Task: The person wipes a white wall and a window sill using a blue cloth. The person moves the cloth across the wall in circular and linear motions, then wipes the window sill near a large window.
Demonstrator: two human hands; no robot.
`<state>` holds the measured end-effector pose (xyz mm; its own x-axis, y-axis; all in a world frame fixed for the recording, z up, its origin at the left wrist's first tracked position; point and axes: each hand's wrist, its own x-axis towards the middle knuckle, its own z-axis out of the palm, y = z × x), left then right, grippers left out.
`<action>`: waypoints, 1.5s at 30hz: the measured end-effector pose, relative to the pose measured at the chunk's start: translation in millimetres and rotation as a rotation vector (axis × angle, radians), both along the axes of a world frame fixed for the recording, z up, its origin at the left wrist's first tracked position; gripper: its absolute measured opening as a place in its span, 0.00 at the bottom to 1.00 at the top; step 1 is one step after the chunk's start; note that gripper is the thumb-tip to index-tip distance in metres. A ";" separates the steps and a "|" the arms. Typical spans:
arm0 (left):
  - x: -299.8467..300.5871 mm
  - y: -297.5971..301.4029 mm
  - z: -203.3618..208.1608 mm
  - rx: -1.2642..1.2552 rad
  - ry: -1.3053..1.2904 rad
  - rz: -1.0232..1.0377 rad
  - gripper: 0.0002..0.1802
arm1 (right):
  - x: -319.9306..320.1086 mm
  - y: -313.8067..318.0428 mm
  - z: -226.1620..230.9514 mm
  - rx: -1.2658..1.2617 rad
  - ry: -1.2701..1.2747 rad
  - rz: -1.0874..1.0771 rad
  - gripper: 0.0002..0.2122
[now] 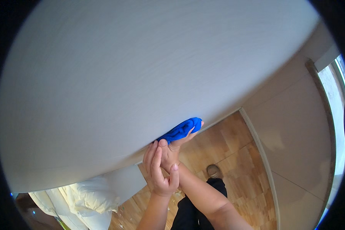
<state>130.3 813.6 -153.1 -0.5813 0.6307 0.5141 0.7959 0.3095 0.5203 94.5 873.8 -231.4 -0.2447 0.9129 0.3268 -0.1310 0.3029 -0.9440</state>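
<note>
A folded blue cloth (181,131) lies pressed flat against a large pale grey-white panel (153,73). My right hand (172,152) is behind the cloth and holds it, with fingertips showing past its far end. In front of the right hand, near its wrist, is my left hand (161,174). Its fingers are stretched upward and its thumb stands apart, with nothing in it. The left fingertips come close to the cloth's lower end and the panel; whether they touch cannot be made out.
Wooden flooring (226,153) lies below, with my shoe (214,171) on it. White bedding (92,199) is heaped at the lower left, beside a pale board (126,182). A beige wall (291,126) with a skirting strip and a window (335,88) are at the right.
</note>
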 end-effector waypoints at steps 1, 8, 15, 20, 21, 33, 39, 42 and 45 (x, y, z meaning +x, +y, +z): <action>-0.8 -10.1 -0.6 -0.002 -0.022 0.025 0.30 | -1.3 -10.9 0.0 -0.001 -0.020 0.030 0.45; -9.0 -62.7 -4.3 0.040 -0.076 0.130 0.32 | -20.0 -77.0 -5.9 0.045 -0.029 0.147 0.50; -19.5 -109.5 -2.5 0.079 -0.105 0.213 0.33 | -17.7 -131.2 10.6 -0.002 -0.111 0.289 0.51; -27.6 -137.3 2.2 0.230 -0.299 0.251 0.32 | -26.9 -154.4 24.4 0.004 -0.140 0.307 0.51; -29.7 -140.3 0.8 0.296 -0.379 0.267 0.31 | -27.2 -158.2 26.8 0.011 -0.141 0.298 0.50; -45.4 -173.0 34.9 -0.036 -0.625 0.359 0.21 | 29.5 -165.8 59.3 -0.108 -0.177 0.583 0.33; -4.9 -183.4 60.4 0.236 -1.001 0.230 0.19 | 125.2 -155.5 134.6 0.071 -0.343 0.564 0.35; 23.6 -161.3 85.2 0.216 -1.014 0.116 0.20 | 177.3 -150.9 170.3 0.106 -0.441 0.515 0.37; 62.4 -134.0 114.0 0.019 -0.917 -0.159 0.20 | 242.0 -128.2 196.5 0.259 -0.553 0.377 0.39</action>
